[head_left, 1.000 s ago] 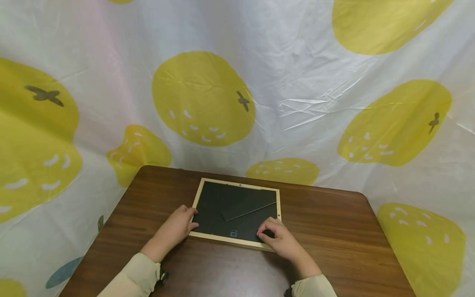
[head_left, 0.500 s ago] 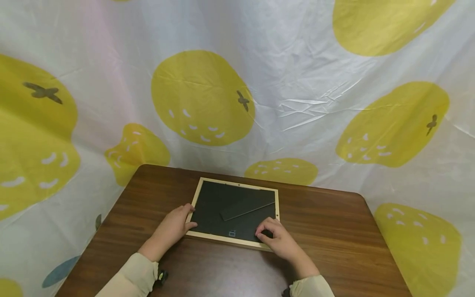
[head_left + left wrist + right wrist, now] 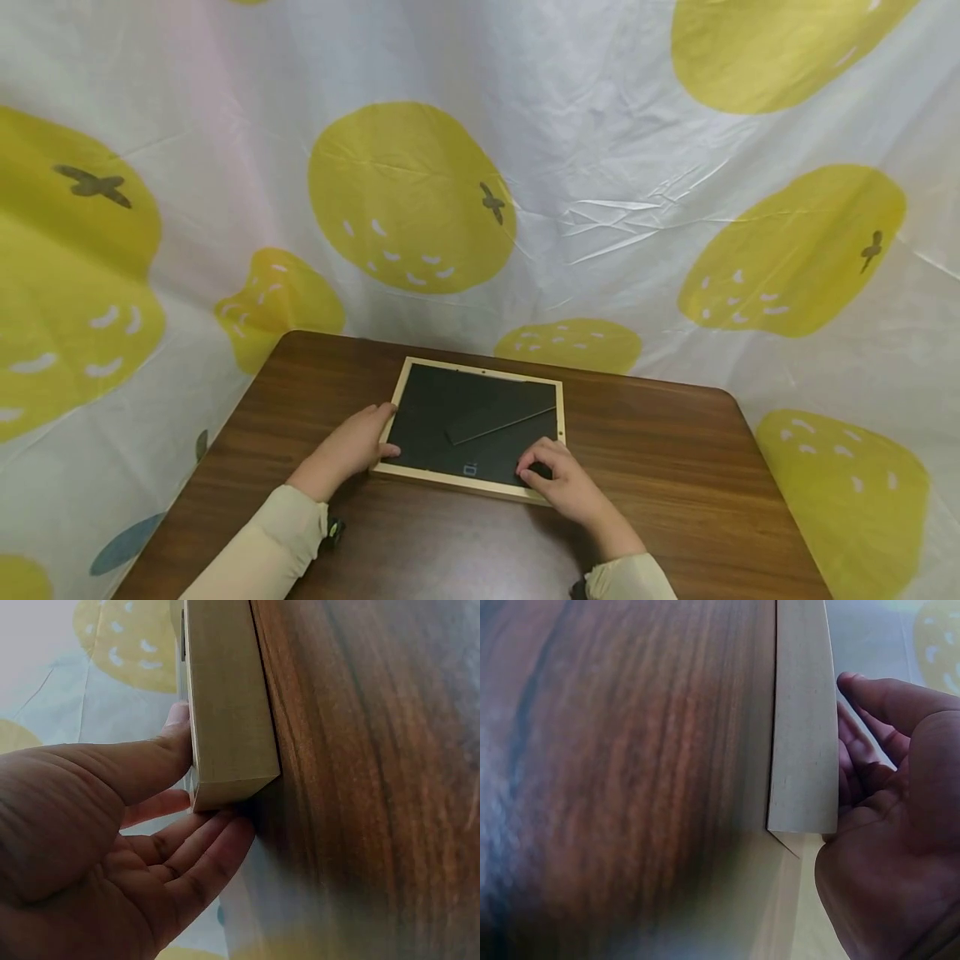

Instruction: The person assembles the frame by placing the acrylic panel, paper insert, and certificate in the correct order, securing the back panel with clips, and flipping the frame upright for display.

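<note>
A picture frame (image 3: 442, 479) with a pale wooden rim and a black back board lies back side up on the table. My left hand (image 3: 352, 446) holds its left side near the front corner. In the left wrist view the thumb (image 3: 161, 754) lies on the upper face and the fingers (image 3: 214, 862) bend against the corner's side. My right hand (image 3: 562, 479) bends over the right front corner, thumb and forefinger tips close together at the board. Whether something small sits between these tips is hidden. On the board lies a black stand leg (image 3: 498, 425), slanting.
The brown wooden table (image 3: 660, 475) extends around the frame on all sides. A white curtain (image 3: 600, 208) printed with yellow fruit hangs behind the table and at both its sides.
My left hand has shifted slightly along the frame's left side, its fingers straighter on the rim. The right hand stays at the right front corner. The frame has barely moved.
</note>
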The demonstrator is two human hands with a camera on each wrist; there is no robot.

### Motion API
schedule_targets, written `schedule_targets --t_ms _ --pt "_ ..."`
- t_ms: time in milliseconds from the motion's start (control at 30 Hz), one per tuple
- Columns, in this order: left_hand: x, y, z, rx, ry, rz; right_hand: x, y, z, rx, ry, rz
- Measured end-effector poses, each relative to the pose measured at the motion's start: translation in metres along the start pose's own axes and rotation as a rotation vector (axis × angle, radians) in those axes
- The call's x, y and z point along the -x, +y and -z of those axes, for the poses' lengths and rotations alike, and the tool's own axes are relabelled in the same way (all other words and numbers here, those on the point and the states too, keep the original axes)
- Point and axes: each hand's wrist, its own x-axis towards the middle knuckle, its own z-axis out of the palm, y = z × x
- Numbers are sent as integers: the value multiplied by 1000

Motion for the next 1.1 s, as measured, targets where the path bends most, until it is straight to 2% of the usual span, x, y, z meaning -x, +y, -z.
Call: schedule_targets --t_ms 533,700,867,1100 --pt "-9 -3 4 72 -17 36 0 1 0 -1 7 27" --pt "-9 -3 5 105 -22 50 -1 1 -1 -1 -4 10" --pt "-10 -5 5 113 -25 46 -1 0 -1 -4 -11 -9" --pt "-12 -7 5 102 -31 40 0 0 0 2 3 25"
